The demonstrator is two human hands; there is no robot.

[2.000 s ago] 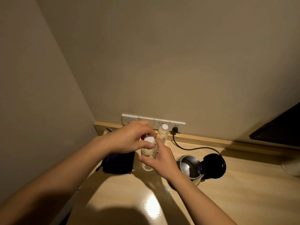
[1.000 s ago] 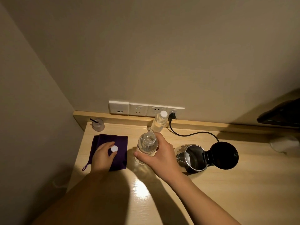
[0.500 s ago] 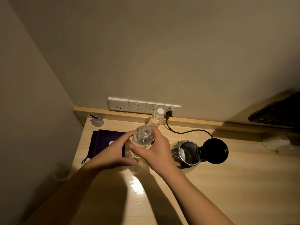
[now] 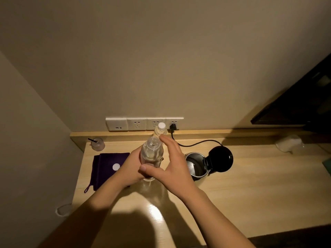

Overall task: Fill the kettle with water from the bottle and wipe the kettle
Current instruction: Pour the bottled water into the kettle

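Observation:
A clear, uncapped water bottle (image 4: 151,154) stands upright over the wooden desk, held between both hands. My left hand (image 4: 131,168) wraps its left side and my right hand (image 4: 171,161) holds its right side, thumb across the front. Just to the right sits the steel kettle (image 4: 196,165) with its black lid (image 4: 221,159) flipped open. The bottle's white cap (image 4: 116,166) lies on a dark purple cloth (image 4: 107,167) at the left.
A second, capped bottle (image 4: 160,130) stands at the back by the wall sockets (image 4: 144,124). The kettle's black cord (image 4: 193,143) runs to a socket. A small glass cup with a straw (image 4: 97,144) stands back left. A dark screen (image 4: 300,104) hangs at right.
My left hand unscrewed the cap, set it on the purple cloth, then returned to grip the bottle. The bottle has stayed left of the kettle.

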